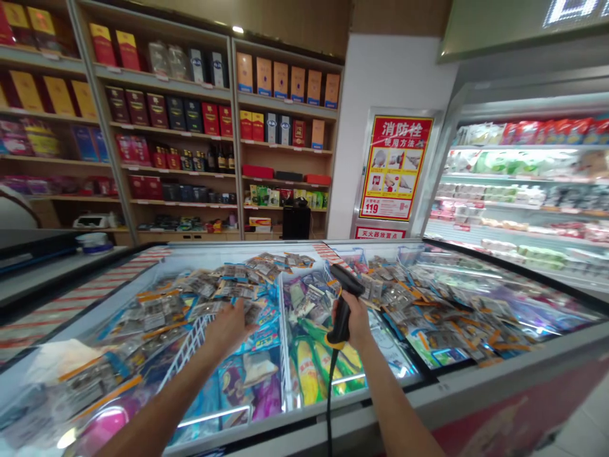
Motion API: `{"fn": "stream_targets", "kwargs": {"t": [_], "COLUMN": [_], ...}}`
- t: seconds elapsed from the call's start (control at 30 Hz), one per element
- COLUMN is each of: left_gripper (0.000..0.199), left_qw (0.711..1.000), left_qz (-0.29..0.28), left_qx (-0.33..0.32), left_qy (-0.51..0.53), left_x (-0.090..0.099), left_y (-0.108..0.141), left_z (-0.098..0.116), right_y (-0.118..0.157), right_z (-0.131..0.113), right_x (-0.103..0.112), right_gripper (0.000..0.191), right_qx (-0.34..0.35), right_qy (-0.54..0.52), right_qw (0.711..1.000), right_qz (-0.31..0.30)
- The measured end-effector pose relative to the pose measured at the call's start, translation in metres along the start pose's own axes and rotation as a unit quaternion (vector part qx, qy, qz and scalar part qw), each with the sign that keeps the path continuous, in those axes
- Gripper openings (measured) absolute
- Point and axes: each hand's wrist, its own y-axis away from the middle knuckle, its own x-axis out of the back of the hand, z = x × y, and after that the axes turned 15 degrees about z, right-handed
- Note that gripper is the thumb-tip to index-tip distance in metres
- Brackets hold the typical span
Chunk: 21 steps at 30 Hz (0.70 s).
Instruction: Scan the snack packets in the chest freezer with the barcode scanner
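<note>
My left hand (227, 328) reaches over the left side of a chest freezer, its thumb apart from its fingers. Close to its fingertips lie small flat packets (240, 271) with blue or orange edges; whether it touches one is hard to make out. Below it, a white wire basket (188, 346) divides bagged frozen goods. My right hand (356, 320) is wrapped round the grip of a black and yellow barcode scanner (341, 311), held upright above the freezer's middle. From the scanner's grip a black cord (329, 393) hangs down. Yellow corn packs (308, 371) show beneath the scanner.
More packets (428, 311) are spread over the freezer's right part. A dark-edged freezer rim (457, 374) runs along the front. Shelves of boxed goods (169, 111) line the back wall. A lit open cooler (523, 190) stands at right, beside a red fire-hydrant notice (394, 168).
</note>
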Motion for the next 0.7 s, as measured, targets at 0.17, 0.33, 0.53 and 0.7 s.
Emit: {"fn": "stream_targets", "kwargs": {"t": [0.17,0.33,0.53,0.7], "left_gripper": [0.053,0.026,0.028,0.026], "left_qw": [0.975,0.907,0.849,0.842], "left_qz": [0.035,0.051,0.087,0.111], "left_qx": [0.04,0.104,0.144,0.146], "left_qy": [0.215,0.405,0.5,0.508], "left_x": [-0.028,-0.057,-0.076,-0.084], "left_y": [-0.022,-0.044,-0.053,-0.06], "left_z": [0.033,0.081,0.117,0.124], "right_y": [0.008,0.011,0.015,0.021], "right_z": [0.006,0.005,0.006,0.005], "right_x": [-0.01,-0.012,-0.014,-0.017], "right_gripper": [0.027,0.025,0.026,0.026], "right_qx": [-0.021,-0.054,-0.058,-0.066], "right_qy": [0.013,-0.009,-0.007,0.002], "right_qw": [0.999,0.998,0.997,0.996], "right_qz": [-0.028,-0.029,-0.054,-0.061]}}
